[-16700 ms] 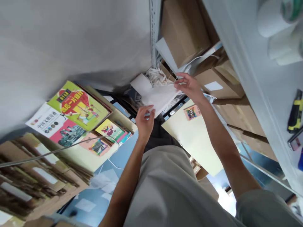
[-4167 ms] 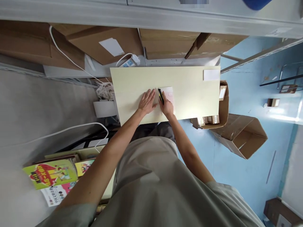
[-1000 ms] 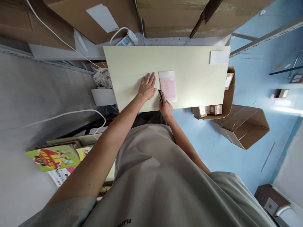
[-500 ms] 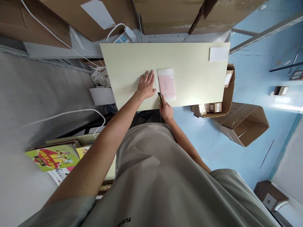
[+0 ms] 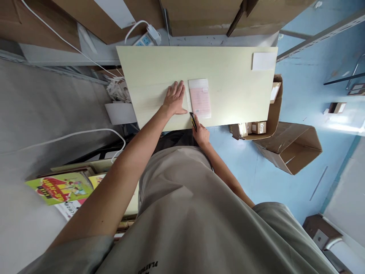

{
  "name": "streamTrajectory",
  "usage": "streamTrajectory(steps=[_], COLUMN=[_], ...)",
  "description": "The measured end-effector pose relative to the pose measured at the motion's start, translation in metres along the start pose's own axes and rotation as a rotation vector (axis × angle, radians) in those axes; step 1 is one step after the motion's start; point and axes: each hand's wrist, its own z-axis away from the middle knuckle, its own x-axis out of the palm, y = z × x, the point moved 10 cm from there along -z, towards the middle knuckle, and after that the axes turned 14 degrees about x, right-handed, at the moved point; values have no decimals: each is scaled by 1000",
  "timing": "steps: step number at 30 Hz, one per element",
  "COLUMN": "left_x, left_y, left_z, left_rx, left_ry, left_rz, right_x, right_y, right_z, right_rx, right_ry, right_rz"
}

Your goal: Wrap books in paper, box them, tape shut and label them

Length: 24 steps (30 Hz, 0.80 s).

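Note:
My left hand [image 5: 175, 99] lies flat on the pale board [image 5: 234, 91], fingers stretched and slightly spread. Just right of it is a flat pink-and-white packet [image 5: 200, 99] that looks like a sheet in a clear sleeve. A narrow clear strip shows between my left hand and the packet's left edge. My right hand [image 5: 201, 134] is closed around a black-and-yellow utility knife [image 5: 194, 121] at the front edge of the board. The knife's tip points up toward the packet's lower left corner; whether the blade touches anything cannot be made out.
A white card [image 5: 264, 61] lies at the board's far right. Behind the board are cardboard boxes [image 5: 205, 17] and a power strip [image 5: 145, 39]. Cartons [image 5: 288, 146] stand on the blue floor at right. Colourful books [image 5: 61, 187] lie at lower left, near a white cable [image 5: 82, 132].
The view has shifted slightly. My left hand's thumb has spread a little further from the fingers. My right hand still holds the utility knife in nearly the same spot.

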Motion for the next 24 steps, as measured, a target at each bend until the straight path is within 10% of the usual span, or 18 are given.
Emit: streamTrajectory(steps=[24], left_x=[-6], left_y=[17], left_z=[2], left_rx=[9], left_ry=[43], left_rz=[11], right_x=[2], right_y=[18], right_z=[32], right_rx=[27], right_ry=[-58], right_rz=[170])
